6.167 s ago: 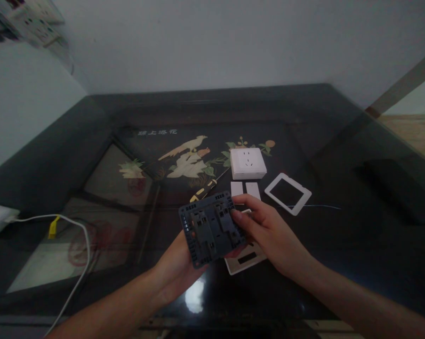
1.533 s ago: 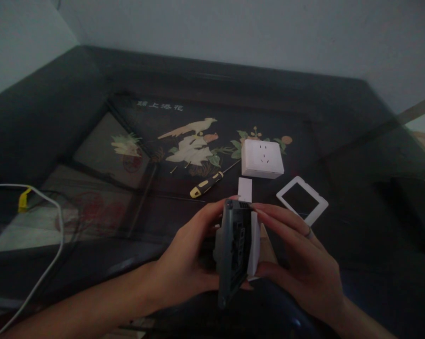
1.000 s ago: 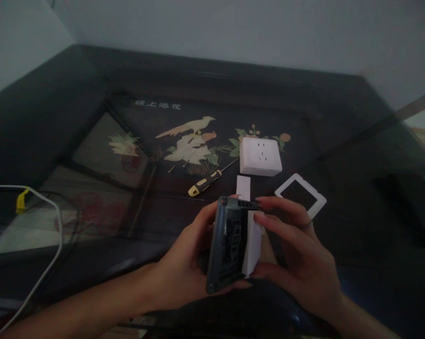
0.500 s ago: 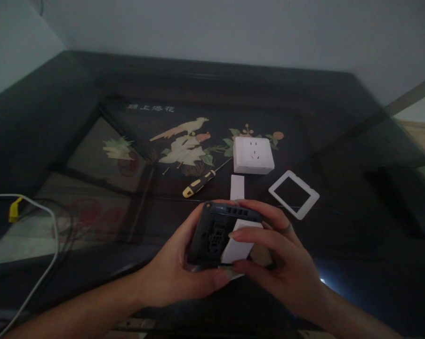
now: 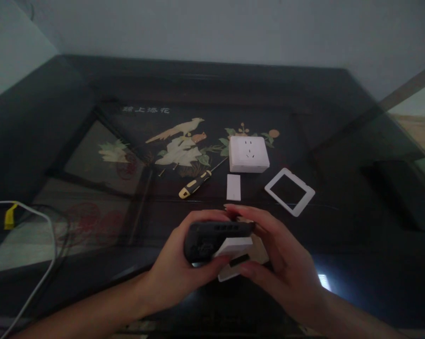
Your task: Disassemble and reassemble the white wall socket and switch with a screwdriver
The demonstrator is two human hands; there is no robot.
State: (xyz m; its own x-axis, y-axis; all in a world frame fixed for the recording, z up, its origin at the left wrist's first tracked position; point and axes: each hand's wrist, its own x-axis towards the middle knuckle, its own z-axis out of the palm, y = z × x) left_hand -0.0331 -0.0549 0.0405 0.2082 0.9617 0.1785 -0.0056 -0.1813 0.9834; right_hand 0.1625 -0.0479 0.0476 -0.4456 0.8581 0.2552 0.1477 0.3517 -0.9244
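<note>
My left hand (image 5: 177,263) is closed around a dark grey plastic module (image 5: 200,239), apparently the back of a wall switch or socket. A white rocker-like block (image 5: 235,245) sits at the module's right side, with my left thumb at its lower edge. My right hand (image 5: 292,263) is closed on a pale plate with a dark slot (image 5: 259,248) beside the module. Its thumb presses the plate's lower side, and the other fingers reach behind. Where the plate and module meet is partly hidden.
Beyond my hands lie a small white rectangular piece (image 5: 233,187), a white wall socket on a box (image 5: 249,154) and a white frame (image 5: 290,192). A yellow-and-black screwdriver (image 5: 195,184) and screws (image 5: 162,173) are left of them. A white cable (image 5: 53,245) crosses the glossy dark table (image 5: 325,113).
The module has tilted so its top edge shows more. My right index finger has left the white block's face and moved behind, while the thumb now lies on the slotted plate.
</note>
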